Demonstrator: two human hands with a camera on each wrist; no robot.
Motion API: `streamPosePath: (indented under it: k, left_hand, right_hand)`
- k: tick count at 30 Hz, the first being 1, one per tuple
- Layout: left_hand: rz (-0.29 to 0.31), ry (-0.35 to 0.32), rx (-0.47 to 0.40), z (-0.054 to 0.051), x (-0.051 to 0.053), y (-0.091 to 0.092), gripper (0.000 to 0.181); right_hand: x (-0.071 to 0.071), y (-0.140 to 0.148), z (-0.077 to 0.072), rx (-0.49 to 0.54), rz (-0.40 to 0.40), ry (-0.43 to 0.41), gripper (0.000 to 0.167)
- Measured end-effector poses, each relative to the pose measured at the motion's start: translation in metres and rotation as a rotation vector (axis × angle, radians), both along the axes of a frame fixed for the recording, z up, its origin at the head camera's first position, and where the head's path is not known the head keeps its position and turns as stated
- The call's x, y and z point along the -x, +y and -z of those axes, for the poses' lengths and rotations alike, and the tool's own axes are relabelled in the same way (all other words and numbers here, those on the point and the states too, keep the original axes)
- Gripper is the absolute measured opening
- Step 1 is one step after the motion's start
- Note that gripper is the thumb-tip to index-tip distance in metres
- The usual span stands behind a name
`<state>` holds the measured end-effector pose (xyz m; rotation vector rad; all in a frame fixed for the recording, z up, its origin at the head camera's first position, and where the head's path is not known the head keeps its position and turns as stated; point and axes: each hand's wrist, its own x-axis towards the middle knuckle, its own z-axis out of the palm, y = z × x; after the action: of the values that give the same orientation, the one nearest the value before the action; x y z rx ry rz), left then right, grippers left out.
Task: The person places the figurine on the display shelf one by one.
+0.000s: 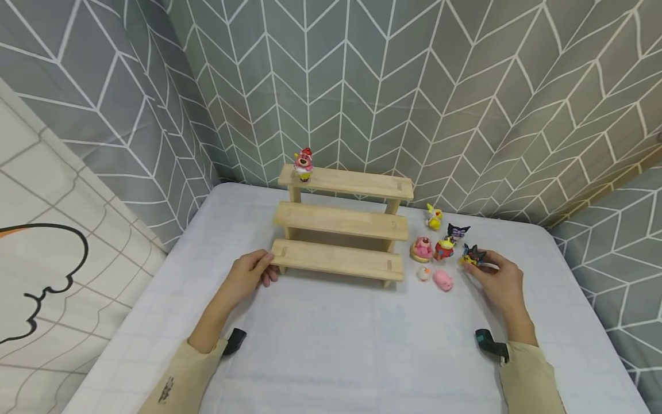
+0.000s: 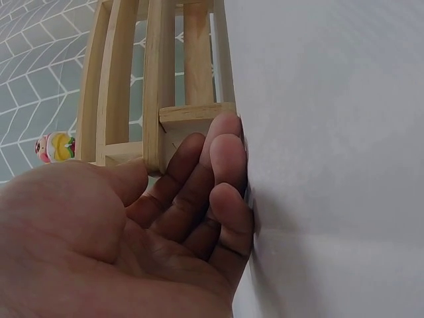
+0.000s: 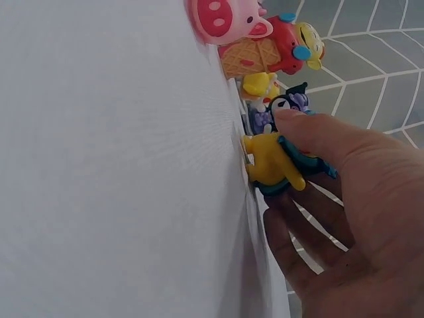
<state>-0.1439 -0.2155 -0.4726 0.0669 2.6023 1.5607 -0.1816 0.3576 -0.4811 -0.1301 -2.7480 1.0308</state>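
A three-step wooden display stand (image 1: 338,257) stands mid-table. My left hand (image 1: 247,273) grips the left end of its lowest step; in the left wrist view the thumb lies against the board's edge and the fingers (image 2: 228,159) curl beneath. On the top step's left end stands a pink bear figurine (image 1: 303,165) with a red hat. Right of the stand, my right hand (image 1: 500,283) pinches a small yellow figurine (image 3: 268,159) with dark blue-green parts, low at the tabletop. Its far side is hidden by the fingers, and I cannot tell whether it touches the cloth.
Several figurines cluster between the stand and my right hand: a yellow-and-white one (image 1: 433,218), a black-and-purple one (image 1: 457,232), a red one (image 1: 443,249), a pink one (image 1: 422,248), a small white one (image 1: 423,273) and a pink pig (image 1: 442,280). A patterned curtain (image 1: 362,86) hangs behind.
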Motion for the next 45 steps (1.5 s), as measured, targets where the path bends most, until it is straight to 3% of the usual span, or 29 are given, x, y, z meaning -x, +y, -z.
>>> streamPosePath:
  k: [6,11,20,27,45]
  left_hand:
    - [0.003,0.0,0.0,0.001,0.001,0.0,0.04]
    - [0.004,0.002,-0.005,0.0,0.001,0.0,0.04]
    - [-0.001,-0.007,-0.002,-0.001,-0.001,0.0,0.041]
    - [-0.017,-0.008,0.013,-0.002,-0.001,0.0,0.041]
    - [-0.018,-0.004,0.008,0.0,0.0,0.002,0.04]
  right_hand:
    - [-0.003,-0.002,-0.008,0.035,0.039,0.007,0.048]
    - [-0.004,-0.004,-0.016,0.072,0.046,0.062,0.044]
    - [-0.005,-0.011,-0.029,-0.002,0.061,0.127,0.044]
    - [-0.009,-0.02,-0.043,-0.036,0.099,0.123,0.045]
    - [-0.012,-0.045,-0.068,-0.042,0.035,0.197,0.045]
